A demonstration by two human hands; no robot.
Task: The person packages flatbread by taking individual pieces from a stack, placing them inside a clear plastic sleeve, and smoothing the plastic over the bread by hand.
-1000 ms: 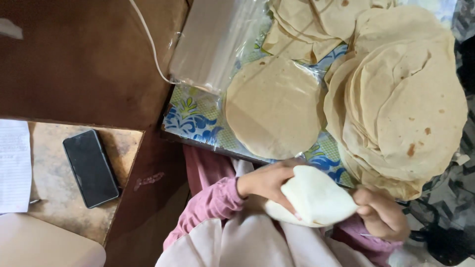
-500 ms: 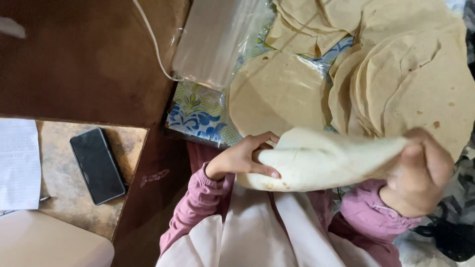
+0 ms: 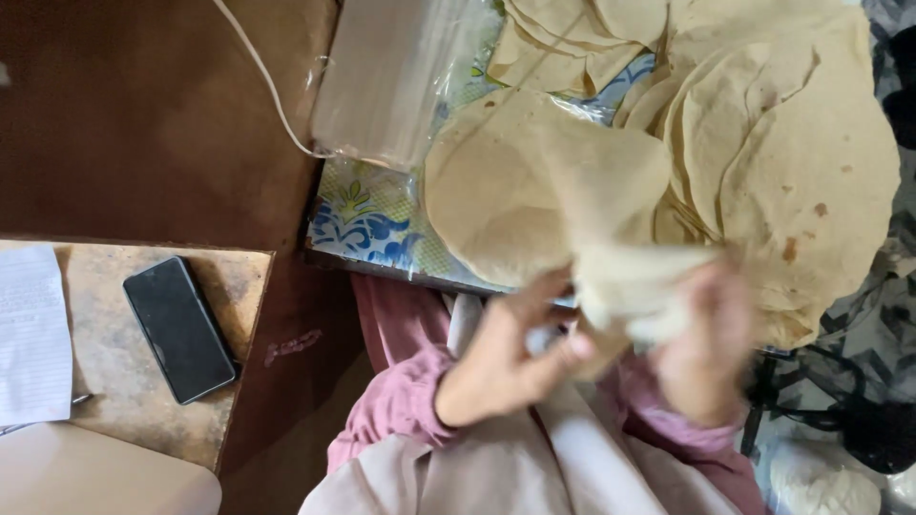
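My right hand (image 3: 701, 348) grips the bunched lower edge of a pale round flatbread (image 3: 611, 205), which stands lifted and blurred above my lap. My left hand (image 3: 506, 358) is just left of it, fingers spread apart and off the bread. Behind the lifted piece another flatbread (image 3: 477, 205) lies flat on a patterned blue and yellow cloth (image 3: 367, 215). A thick stack of cooked flatbreads (image 3: 811, 162) with brown spots fills the right side, and several folded ones (image 3: 572, 29) lie at the top.
A clear plastic bag (image 3: 382, 81) lies at the cloth's far left, with a white cable (image 3: 262, 81) running across the brown floor. A black phone (image 3: 179, 327) and a sheet of paper (image 3: 31, 334) rest on a low slab to my left.
The flatbread was stretched sideways between both hands; now my right hand has raised it upright and my left hand has let go with spread fingers.
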